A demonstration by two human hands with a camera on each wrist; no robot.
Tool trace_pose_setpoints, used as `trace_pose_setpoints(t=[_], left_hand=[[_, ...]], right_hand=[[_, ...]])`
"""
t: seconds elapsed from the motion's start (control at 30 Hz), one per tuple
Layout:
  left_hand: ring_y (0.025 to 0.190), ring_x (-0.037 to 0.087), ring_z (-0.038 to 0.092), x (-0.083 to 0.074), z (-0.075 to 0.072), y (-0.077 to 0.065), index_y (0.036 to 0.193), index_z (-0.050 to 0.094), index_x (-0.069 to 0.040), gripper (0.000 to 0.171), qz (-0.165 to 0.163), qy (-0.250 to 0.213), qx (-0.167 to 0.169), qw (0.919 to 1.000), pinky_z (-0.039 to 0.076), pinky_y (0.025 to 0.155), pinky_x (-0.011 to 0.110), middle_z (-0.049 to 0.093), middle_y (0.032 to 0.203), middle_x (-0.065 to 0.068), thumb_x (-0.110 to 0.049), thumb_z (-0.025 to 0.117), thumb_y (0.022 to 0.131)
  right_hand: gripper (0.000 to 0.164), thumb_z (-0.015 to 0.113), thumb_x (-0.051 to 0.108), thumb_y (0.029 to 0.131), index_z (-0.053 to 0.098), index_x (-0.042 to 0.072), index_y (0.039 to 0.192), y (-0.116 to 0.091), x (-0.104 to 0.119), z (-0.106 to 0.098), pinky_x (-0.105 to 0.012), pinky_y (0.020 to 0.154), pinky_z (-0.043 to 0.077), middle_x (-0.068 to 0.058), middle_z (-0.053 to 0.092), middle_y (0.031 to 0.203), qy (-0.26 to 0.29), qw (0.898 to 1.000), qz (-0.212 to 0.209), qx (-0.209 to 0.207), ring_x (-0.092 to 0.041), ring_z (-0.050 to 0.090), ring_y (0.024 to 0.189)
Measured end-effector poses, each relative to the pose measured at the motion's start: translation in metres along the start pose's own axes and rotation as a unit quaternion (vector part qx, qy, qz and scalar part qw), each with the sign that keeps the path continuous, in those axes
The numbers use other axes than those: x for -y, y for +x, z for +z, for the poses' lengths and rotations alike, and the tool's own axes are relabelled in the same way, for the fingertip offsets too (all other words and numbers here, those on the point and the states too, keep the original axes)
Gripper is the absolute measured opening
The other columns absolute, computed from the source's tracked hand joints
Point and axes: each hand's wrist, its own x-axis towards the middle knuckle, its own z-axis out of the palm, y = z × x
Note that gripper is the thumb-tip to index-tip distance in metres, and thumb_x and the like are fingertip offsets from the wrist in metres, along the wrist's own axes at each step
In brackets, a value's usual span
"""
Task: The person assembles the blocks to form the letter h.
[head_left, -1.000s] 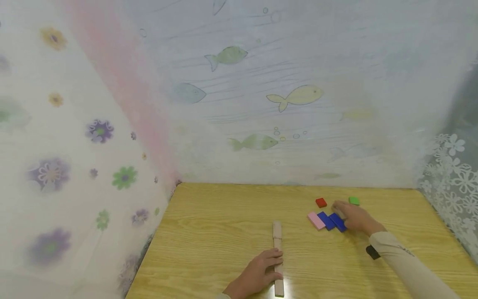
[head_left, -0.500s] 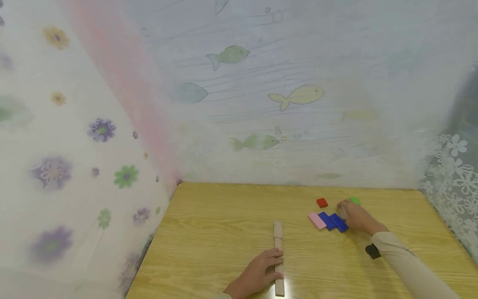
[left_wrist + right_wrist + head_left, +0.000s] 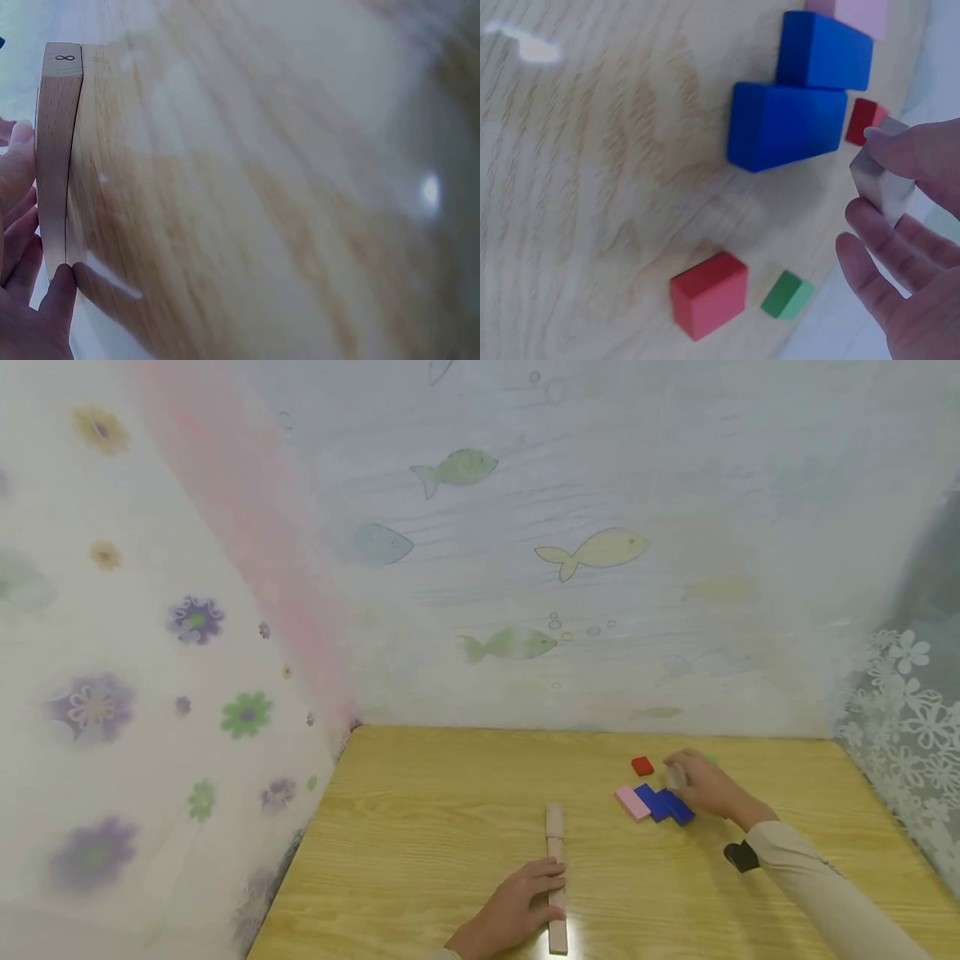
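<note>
1. From where I stand, the right hand (image 3: pixel 708 787) has the pale block (image 3: pixel 885 180) pinched between thumb and fingers, apparently off the surface (image 3: pixel 420 793), close to the far side of the blue blocks (image 3: pixel 666 805).
2. The left hand (image 3: pixel 508 908) rests on the wooden row (image 3: pixel 557 937), its fingers fairly straight and spread along it rather than wrapped round it.
3. My worry is that the pale block could twist or drop, since only a small part of it sits in the pinch.
4. Carried low, it could knock the blue blocks, or the pink block (image 3: pixel 633 802) touching them, out of place.
5. The row has a visible seam towards its far end; uneven pressure from the left hand might push the pieces out of line.
6. The head view shows the whole row and the red block (image 3: pixel 642 766), but the hand hides much of what is behind it.
7. The right wrist view gives away a second red block (image 3: pixel 709 296) near the green block (image 3: pixel 787 295); the head view doesn't show that red one.
8. Only the left wrist view shows the mark (image 3: pixel 65 58), like a figure eight, on the row's end.
</note>
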Motion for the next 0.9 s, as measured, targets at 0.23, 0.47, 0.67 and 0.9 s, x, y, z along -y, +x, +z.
trace_pose_setpoints(t=[0.23, 0.47, 0.67, 0.9], left_hand=[[0.129, 0.024, 0.044, -0.001, -0.002, 0.001, 0.122, 0.061, 0.000, 0.045, -0.009, -0.006, 0.000, 0.9999, 0.040, 0.104, 0.035, 0.051, 0.136, 0.008, -0.030, 0.064, 0.089], [0.131, 0.023, 0.042, -0.003, -0.002, 0.001, 0.123, 0.060, 0.000, 0.044, -0.013, -0.014, 0.009, 0.9998, 0.039, 0.104, 0.035, 0.050, 0.137, 0.008, -0.029, 0.064, 0.090], [0.131, 0.023, 0.042, -0.002, -0.002, 0.003, 0.123, 0.060, 0.000, 0.044, -0.013, -0.014, 0.010, 0.9998, 0.039, 0.105, 0.034, 0.050, 0.138, 0.008, -0.028, 0.064, 0.090], [0.130, 0.023, 0.043, -0.004, -0.002, 0.002, 0.122, 0.061, -0.001, 0.044, -0.020, -0.009, 0.009, 0.9997, 0.040, 0.104, 0.035, 0.051, 0.137, 0.007, -0.030, 0.065, 0.089]], right_hand=[[0.041, 0.068, 0.003, 0.083, 0.055, -0.012, 0.119, 0.009, 0.021, -0.005, -0.042, 0.066, 0.052, -0.030, 0.052, 0.116, 0.022, 0.999, 0.001, 0.026, -0.029, 0.057, 0.083], [0.040, 0.067, 0.004, 0.084, 0.056, -0.009, 0.120, 0.013, 0.038, -0.005, -0.036, 0.063, 0.050, -0.029, 0.052, 0.117, 0.034, 0.999, -0.018, 0.031, -0.026, 0.056, 0.083], [0.038, 0.069, 0.002, 0.083, 0.058, -0.005, 0.119, 0.020, 0.045, -0.004, -0.030, 0.058, 0.047, -0.030, 0.050, 0.119, 0.027, 0.999, -0.038, 0.014, -0.021, 0.055, 0.078], [0.037, 0.069, 0.002, 0.081, 0.060, -0.005, 0.116, 0.028, 0.058, 0.000, -0.028, 0.058, 0.046, -0.023, 0.056, 0.113, 0.039, 0.998, -0.045, 0.022, -0.017, 0.053, 0.076]])
